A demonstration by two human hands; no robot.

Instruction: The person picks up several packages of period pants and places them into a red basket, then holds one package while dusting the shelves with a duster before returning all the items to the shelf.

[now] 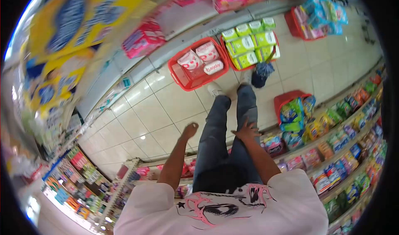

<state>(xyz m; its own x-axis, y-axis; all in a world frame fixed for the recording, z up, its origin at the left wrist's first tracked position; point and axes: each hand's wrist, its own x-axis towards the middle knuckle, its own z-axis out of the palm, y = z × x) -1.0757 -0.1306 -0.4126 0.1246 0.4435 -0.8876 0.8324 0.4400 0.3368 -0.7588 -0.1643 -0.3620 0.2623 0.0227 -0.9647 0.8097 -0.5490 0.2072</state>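
Note:
My left hand (190,130) hangs over the tiled floor beside my leg, its fingers curled in; whether it holds anything is hidden. Against my other thigh, my right hand (248,132) has its fingers spread and nothing in it. Beyond my feet stands a red basket (181,77) with a few white and red packs (206,52) inside. Touching its side is a second basket, filled with several green and white packs (241,46). A dark blue cloth or bag (262,74) lies by my shoe.
A red basket (293,24) with blue packs stands at the upper right, and another red basket (284,97) with colourful packs is near the right shelves (328,145). Yellow packs (79,23) fill the left side. Pink packs (143,38) sit on the far shelf.

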